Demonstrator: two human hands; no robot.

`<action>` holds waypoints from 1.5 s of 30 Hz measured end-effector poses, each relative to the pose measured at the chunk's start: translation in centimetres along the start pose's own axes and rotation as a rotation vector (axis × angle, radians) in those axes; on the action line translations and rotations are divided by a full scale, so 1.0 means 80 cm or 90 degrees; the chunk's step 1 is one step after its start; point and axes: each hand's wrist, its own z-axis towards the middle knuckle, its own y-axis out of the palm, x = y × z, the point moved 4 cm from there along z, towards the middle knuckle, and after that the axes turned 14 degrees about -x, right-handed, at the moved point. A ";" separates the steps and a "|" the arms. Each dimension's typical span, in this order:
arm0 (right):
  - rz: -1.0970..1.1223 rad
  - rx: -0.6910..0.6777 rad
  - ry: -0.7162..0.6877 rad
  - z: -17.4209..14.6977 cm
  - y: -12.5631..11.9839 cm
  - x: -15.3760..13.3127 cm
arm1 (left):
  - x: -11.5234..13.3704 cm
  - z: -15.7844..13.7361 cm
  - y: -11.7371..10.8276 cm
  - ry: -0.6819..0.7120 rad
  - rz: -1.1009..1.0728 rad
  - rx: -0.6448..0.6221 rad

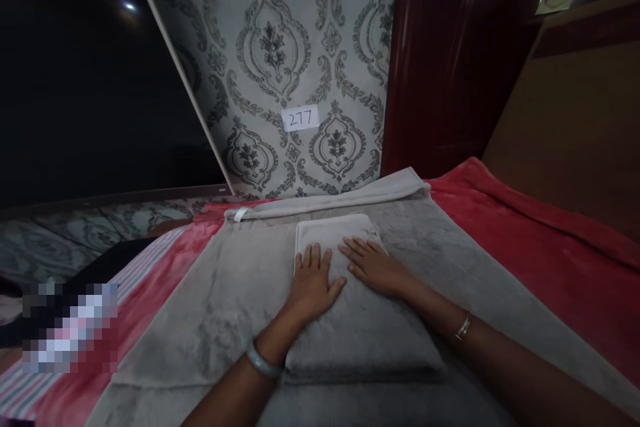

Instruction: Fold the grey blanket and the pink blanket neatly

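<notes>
A folded grey plush blanket [360,340] lies in the middle, its far end paler than its near end. My left hand [313,283] rests flat on its left side, fingers spread and pointing away from me. On the right side of the same bundle lies my right hand [375,267], palm down with the fingers stretched out toward the upper left. Neither hand grasps anything. Under the bundle, a larger grey blanket [240,293] is spread out, with its far edge folded over and a small white tag [241,214] at its far left corner.
Red plush cloth [540,267] covers the surface on both sides. Striped fabric [145,260] lies at the left, near a blurred patch. Beyond stand a dark screen [100,80], patterned wallpaper with a paper label [300,118] reading 277, a dark red panel [450,60] and a brown board [575,113].
</notes>
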 end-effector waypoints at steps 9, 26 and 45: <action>-0.087 0.057 0.102 0.048 -0.029 0.006 | 0.002 0.000 -0.004 -0.013 -0.035 -0.005; 0.010 -0.034 0.134 0.048 -0.028 -0.005 | -0.015 0.005 -0.007 -0.112 0.041 0.036; 0.184 -0.109 -0.271 -0.070 0.016 -0.126 | -0.052 0.127 -0.035 0.102 0.133 -0.115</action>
